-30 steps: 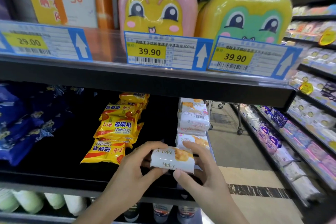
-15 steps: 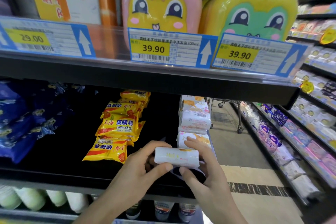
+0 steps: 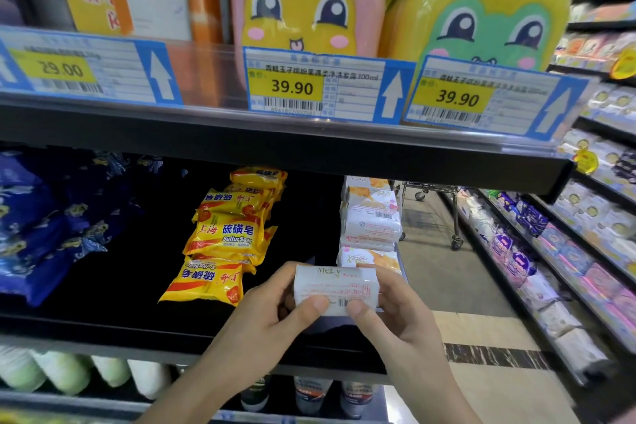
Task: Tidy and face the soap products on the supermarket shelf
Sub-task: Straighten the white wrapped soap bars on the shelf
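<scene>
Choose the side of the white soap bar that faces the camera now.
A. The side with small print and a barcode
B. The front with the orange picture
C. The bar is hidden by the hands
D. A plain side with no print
A: the soap bar, held between the left hand and the right hand, shows rows of small print and a barcode near its lower edge.

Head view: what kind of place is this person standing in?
Almost certainly a supermarket aisle. Price tags line the shelf edge, stacked yellow soaps fill the shelf, and a trolley stands down the aisle. Both hands hold a white soap.
</scene>
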`<state>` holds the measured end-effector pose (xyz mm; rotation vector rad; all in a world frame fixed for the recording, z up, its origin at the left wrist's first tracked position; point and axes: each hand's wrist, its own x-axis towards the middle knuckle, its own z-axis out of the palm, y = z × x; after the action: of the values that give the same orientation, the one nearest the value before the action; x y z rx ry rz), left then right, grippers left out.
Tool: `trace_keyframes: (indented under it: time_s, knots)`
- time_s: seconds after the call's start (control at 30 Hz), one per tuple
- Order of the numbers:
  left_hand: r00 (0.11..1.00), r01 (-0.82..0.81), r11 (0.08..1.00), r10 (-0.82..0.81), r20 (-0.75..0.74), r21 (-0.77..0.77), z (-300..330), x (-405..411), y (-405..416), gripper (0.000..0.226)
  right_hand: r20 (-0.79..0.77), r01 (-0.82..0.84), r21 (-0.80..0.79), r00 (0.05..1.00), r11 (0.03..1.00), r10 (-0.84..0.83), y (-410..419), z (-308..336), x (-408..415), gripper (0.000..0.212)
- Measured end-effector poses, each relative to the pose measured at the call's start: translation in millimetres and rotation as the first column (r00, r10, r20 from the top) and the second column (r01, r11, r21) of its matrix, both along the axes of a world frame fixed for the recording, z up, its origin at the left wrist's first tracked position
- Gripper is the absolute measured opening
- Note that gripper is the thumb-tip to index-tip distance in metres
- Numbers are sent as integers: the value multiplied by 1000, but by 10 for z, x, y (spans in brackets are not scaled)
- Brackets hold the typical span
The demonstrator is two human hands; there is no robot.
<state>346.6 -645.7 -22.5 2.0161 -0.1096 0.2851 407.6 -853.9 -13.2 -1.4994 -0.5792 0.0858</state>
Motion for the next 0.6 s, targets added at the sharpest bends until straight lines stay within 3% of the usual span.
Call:
trace_keyframes:
  time_s: [0.27,0.47,0.6]
  knots:
    - [999,-33,999,33,-1,23,15,6,-34,56,-79,17,87,997,996,-10,-14,47,3,43]
    - [998,-61,996,59,23,70,-5,5,-21,109,-96,33,33,995,999,-30,5,104,-16,37]
    - [997,-79,983,77,18,168,-34,-9,-31,109,-120,67,-3,990,998,-67,21,90,-10,45]
